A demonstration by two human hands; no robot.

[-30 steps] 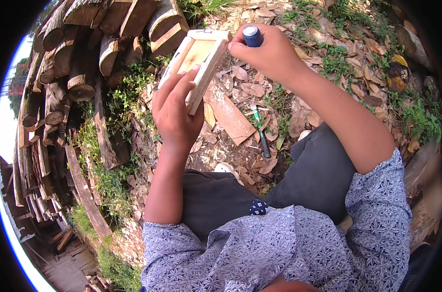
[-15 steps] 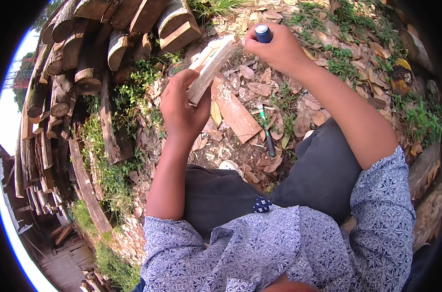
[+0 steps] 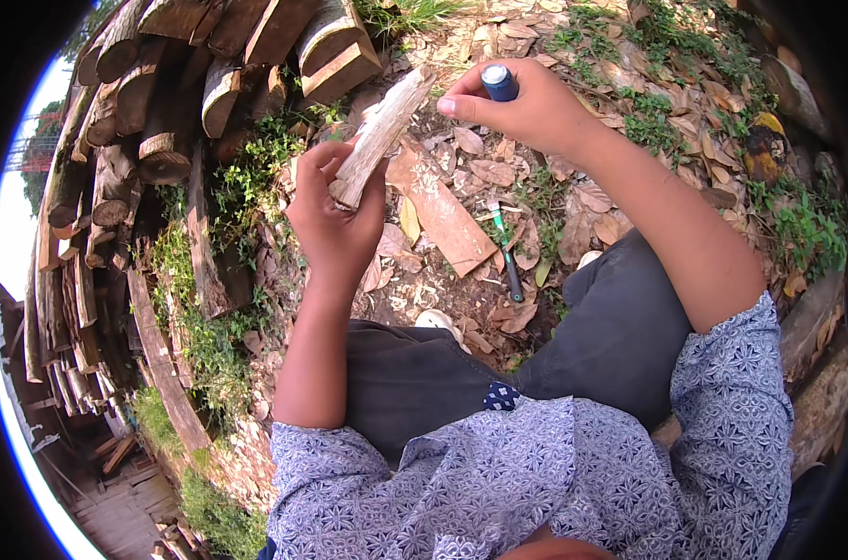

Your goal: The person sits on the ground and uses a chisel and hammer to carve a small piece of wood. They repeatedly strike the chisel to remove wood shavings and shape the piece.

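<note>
While the left hand [image 3: 336, 233] clasps its near end, the pale wooden piece [image 3: 387, 131] slants far and to the right, its streaky, rough-grained side narrowing toward the far tip. Just right of that tip, the right hand [image 3: 531, 105] is closed around a blue handle [image 3: 500, 86] with a whitish butt. Below, a brown board [image 3: 452, 227] lies left of a green-and-black tool [image 3: 509, 257] among dry leaves [image 3: 514, 317].

Bright daylight, left-edge glare, curved rim distortion
</note>
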